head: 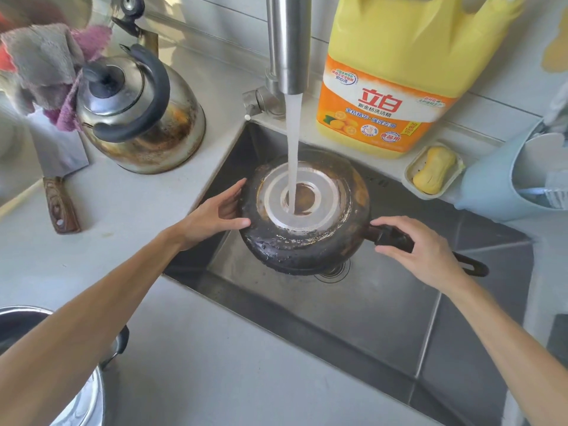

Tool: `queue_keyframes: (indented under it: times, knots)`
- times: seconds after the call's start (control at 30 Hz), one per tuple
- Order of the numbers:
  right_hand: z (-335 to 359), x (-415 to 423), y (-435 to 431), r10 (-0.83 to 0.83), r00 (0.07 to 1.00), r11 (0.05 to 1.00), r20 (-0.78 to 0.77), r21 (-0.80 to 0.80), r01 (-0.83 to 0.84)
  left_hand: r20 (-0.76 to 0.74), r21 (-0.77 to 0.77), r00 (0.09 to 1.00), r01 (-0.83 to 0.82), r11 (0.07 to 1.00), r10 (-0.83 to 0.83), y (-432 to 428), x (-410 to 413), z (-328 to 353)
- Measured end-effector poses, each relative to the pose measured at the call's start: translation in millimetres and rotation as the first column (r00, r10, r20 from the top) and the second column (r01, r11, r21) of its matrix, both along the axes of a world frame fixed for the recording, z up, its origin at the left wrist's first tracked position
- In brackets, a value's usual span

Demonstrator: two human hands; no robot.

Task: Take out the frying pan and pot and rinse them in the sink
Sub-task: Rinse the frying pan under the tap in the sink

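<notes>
A blackened frying pan (307, 244) is held upside down over the steel sink (353, 318), its scorched base with a silver ring facing up. Water from the tap (287, 44) pours onto the middle of that base. My left hand (219, 212) grips the pan's left rim with fingers and thumb. My right hand (421, 250) is closed around the black handle (473, 265), which points right. A steel pot (76, 404) stands on the counter at the bottom left, partly behind my left forearm.
A stained kettle (138, 112) sits on the counter left of the sink, with cloths (46, 66) and a cleaver (60, 179) beyond it. A yellow detergent jug (396, 75), a soap dish (435, 170) and a pale blue holder (507, 179) line the sink's far edge.
</notes>
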State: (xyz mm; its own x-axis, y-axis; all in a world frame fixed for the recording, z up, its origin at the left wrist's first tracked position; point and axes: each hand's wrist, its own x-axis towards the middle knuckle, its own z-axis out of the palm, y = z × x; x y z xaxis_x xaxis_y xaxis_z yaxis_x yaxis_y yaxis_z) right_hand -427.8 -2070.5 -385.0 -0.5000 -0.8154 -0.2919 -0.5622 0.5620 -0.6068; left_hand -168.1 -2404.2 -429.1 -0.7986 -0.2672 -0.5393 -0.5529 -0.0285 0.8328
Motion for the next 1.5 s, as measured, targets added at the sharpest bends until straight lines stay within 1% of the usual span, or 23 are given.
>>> queue_keyframes:
  times: [0.13,0.3,0.4,0.7,0.87,1.0,1.1,1.23,1.4,1.5]
  knots:
    - [-1.2,-1.6,0.8,-0.064,0.997,0.998,0.051,-0.022,0.065,-0.037,-0.010,0.994,-0.101,0.995,0.100,1.7,-4.1,5.7]
    - [-0.5,-1.7,0.6,-0.104,0.992,0.994,0.072,-0.019,0.106,-0.017,-0.042,0.997,-0.079,0.996,0.078,0.2,-6.9,3.7]
    - [-1.7,0.6,-0.5,-0.106,0.991,0.994,0.082,-0.014,0.108,-0.008,-0.080,0.995,-0.095,0.992,0.095,-1.9,-3.8,2.7]
    - [-9.7,9.1,-11.6,-0.103,0.988,0.993,0.118,-0.041,0.108,-0.050,-0.103,0.988,-0.149,0.983,0.145,-7.1,9.4,5.1]
    - [-17.0,7.8,-11.2,-0.103,0.975,0.992,0.196,-0.045,0.114,-0.089,-0.111,0.979,-0.192,0.975,0.183,-7.8,12.2,13.6]
    - [-21.5,2.8,-10.2,-0.124,0.966,0.991,0.226,-0.012,0.130,-0.101,-0.110,0.977,-0.201,0.973,0.190,-6.8,10.0,13.7]
    - [-23.7,-4.9,-12.9,-0.103,0.964,0.994,0.245,0.060,0.091,-0.096,-0.107,0.980,-0.184,0.977,0.174,-5.9,9.7,12.8]
    - [-27.6,-7.6,-14.8,-0.029,0.983,0.992,0.181,0.129,0.005,-0.061,-0.102,0.987,-0.155,0.983,0.150,-6.1,7.6,12.6]
    - [-28.9,-6.6,-10.4,-0.031,0.985,0.994,0.170,0.105,0.013,-0.002,-0.136,0.999,-0.048,0.990,0.048,-4.8,2.7,17.2]
    - [-27.0,-6.0,-8.2,-0.023,0.984,0.996,0.177,0.092,0.007,0.016,-0.138,0.998,-0.050,0.989,0.053,-4.0,4.0,15.2]
